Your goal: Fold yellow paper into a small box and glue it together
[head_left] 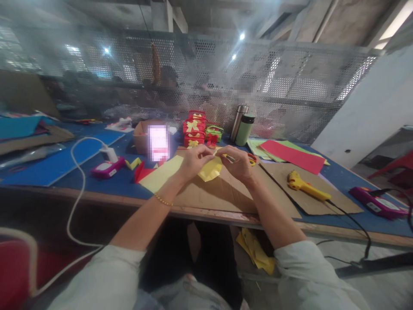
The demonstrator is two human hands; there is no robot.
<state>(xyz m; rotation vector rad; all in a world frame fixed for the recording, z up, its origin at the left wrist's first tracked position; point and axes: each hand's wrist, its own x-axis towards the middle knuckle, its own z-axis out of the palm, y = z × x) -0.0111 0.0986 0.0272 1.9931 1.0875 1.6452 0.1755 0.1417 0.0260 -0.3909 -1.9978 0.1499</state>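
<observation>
The left hand (194, 162) and right hand (237, 163) hide the upper part of the yellow paper (210, 171). The right hand also covers part of the scissors (252, 159). Pixelation blots out the screen (158, 143), which hides part of the box (141, 140). Shapes behind the mesh (206, 56) are too blurred to tell. The picture's edge cuts off the red chair (398, 161).

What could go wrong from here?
The yellow paper, pinched by the left hand and right hand, looks thin and might crease or tear. The scissors, partly hidden by the right hand, could nick it. The glue gun has its cord hanging over the table edge; a snag might drag it off.
</observation>
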